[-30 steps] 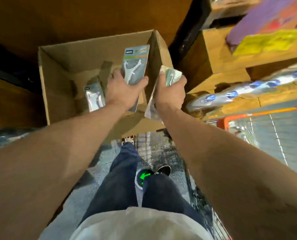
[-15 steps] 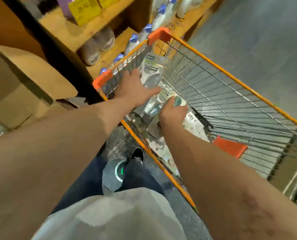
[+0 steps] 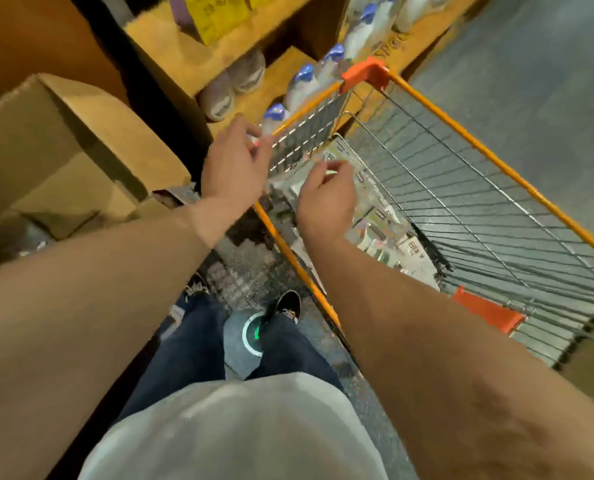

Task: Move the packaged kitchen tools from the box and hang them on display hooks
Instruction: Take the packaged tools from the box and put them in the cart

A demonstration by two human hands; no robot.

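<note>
Our left hand (image 3: 235, 164) and right hand (image 3: 325, 199) hover empty, fingers loosely curled, at the orange wire cart (image 3: 496, 162) where the packaged kitchen tools (image 3: 378, 226) lie, probably light, slippery, bendable cards best pinched near the top edge.

Both bare forearms reach forward from the lower corners and converge toward the middle. The left grip (image 3: 235, 164) shows its back to the camera, wrist straight. Its fingers are relaxed and slightly spread, pointing up and to the right, and they hold nothing. The right grip (image 3: 326, 199) lies just beside it, lower and to the right, back upward. Its fingers (image 3: 335, 167) curl loosely downward and seem empty, though blur smears the tips. The two grips do not touch.
</note>
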